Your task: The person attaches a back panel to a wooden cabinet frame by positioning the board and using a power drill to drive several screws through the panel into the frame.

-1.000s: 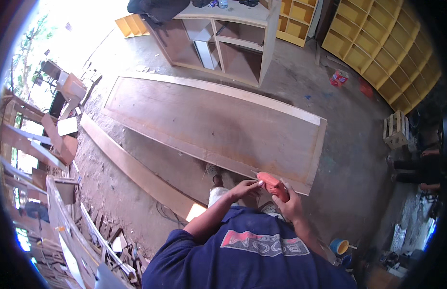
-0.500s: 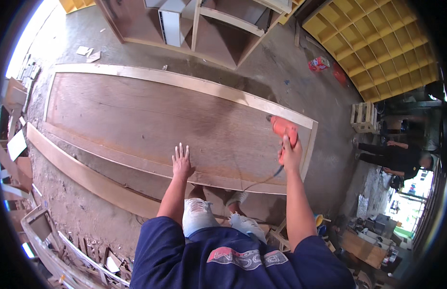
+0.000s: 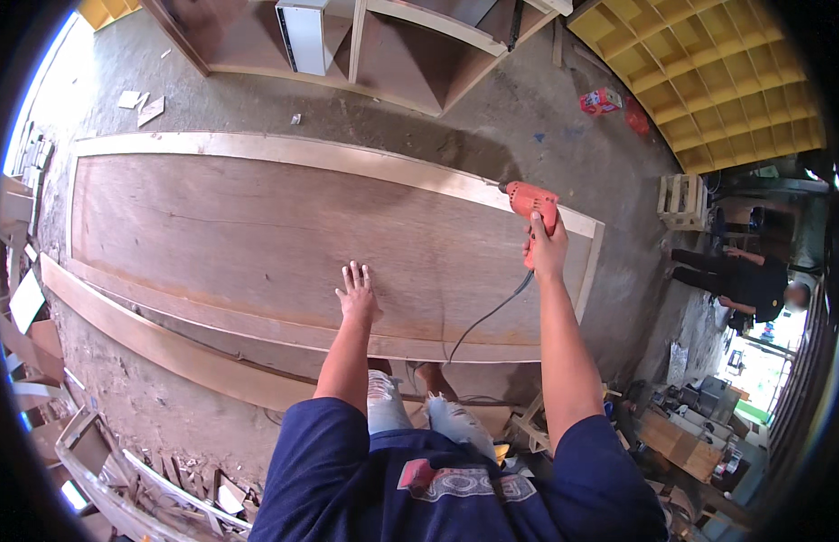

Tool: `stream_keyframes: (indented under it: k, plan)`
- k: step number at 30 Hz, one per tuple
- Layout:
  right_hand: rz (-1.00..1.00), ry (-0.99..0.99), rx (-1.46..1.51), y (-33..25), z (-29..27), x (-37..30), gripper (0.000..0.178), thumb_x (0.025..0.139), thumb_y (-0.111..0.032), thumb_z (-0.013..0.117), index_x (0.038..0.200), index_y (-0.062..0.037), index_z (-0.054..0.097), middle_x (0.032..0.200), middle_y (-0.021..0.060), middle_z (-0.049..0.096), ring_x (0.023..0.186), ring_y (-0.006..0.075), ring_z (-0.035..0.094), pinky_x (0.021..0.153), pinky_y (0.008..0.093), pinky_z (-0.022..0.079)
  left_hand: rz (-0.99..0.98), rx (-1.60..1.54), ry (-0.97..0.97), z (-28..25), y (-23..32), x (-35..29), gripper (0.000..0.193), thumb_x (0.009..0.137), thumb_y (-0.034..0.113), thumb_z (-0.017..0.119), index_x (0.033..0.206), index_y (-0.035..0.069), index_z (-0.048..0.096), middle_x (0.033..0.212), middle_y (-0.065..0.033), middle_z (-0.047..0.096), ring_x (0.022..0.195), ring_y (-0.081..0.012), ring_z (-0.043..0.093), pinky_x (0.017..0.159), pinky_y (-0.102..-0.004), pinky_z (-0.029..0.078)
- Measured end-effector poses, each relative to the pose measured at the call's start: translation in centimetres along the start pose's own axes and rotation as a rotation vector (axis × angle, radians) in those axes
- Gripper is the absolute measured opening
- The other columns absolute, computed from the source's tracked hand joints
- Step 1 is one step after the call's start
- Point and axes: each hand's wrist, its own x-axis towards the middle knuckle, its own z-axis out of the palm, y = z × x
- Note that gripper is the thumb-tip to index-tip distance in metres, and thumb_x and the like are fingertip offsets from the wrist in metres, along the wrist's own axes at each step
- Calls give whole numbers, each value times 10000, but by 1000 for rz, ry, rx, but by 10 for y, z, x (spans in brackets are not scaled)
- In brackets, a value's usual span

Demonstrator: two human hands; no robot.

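Observation:
A long framed plywood panel (image 3: 257, 235) lies flat on the floor in front of me. My left hand (image 3: 357, 294) rests palm down on its brown face near the front rail, fingers spread. My right hand (image 3: 548, 246) grips an orange corded electric drill (image 3: 530, 200), its nose pointing left at the pale far rail near the panel's right end. The drill's black cord (image 3: 492, 312) trails back across the panel toward my legs.
A loose long board (image 3: 166, 348) lies along the panel's near side. A wooden shelf unit (image 3: 365, 45) stands beyond it, yellow cubby shelving (image 3: 726, 81) at upper right. A small crate (image 3: 681, 200) and a seated person (image 3: 745, 275) are at right. Scrap wood (image 3: 121, 479) piles at lower left.
My right hand has carried the drill farther out over the panel's far rail. My left hand has moved from near the drill down flat onto the panel, and my view has leaned forward.

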Motion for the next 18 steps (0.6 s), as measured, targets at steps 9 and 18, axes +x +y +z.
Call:
stream_keyframes:
  k: [9,18]
  plan:
    - [42,59,-159,-8,24,-2,523,1031,-375,706,1464,-131,546,853,36,675,495,92,553,409,283,456,-29,-21,23,0,-12,7,1368,707,434,914,1701,38,63,1771,-258,-28,1634,-471,25,1178,-694,375]
    - [37,-20,-95,-6,8,19,474,1031,-344,709,1416,-115,555,811,30,651,474,93,547,376,280,435,-37,-45,-26,-14,-7,-1,1196,802,310,804,1709,50,69,1780,-233,-41,1640,-455,14,1207,-667,345]
